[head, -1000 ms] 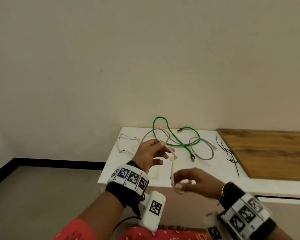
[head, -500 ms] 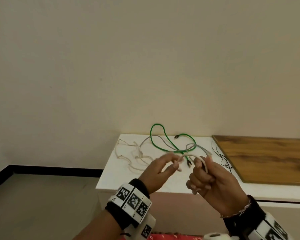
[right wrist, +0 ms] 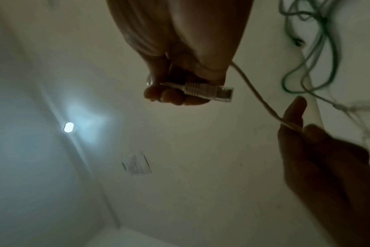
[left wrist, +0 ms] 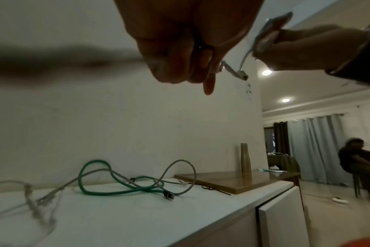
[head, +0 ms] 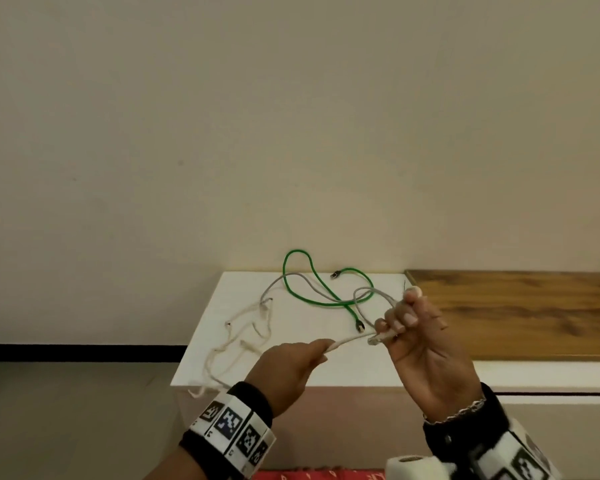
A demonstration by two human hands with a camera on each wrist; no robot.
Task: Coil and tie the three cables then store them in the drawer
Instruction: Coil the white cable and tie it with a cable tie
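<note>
My left hand (head: 321, 349) pinches a cream cable (head: 350, 339) between thumb and fingers, above the white cabinet top (head: 291, 362). My right hand (head: 392, 327), palm toward me, grips the same cable near its clear plug (right wrist: 209, 91). A short stretch of cable (right wrist: 262, 100) runs taut between the two hands. The rest of the cream cable (head: 243, 336) trails in loose bends over the cabinet's left side and edge. A green cable (head: 326, 292) and a grey cable (head: 302, 277) lie tangled together at the back of the cabinet top.
A wooden board (head: 516, 306) covers the surface to the right, with a tall ribbed vase (left wrist: 245, 158) on it. A white cabinet front (left wrist: 283, 217) sits below the top. The wall stands close behind. Bare floor lies at left. A person sits far off (left wrist: 357, 160).
My right hand has risen and turned palm toward me, now gripping the cable's plug end. My left hand dropped and pinches the cable farther along, drawing it taut.
</note>
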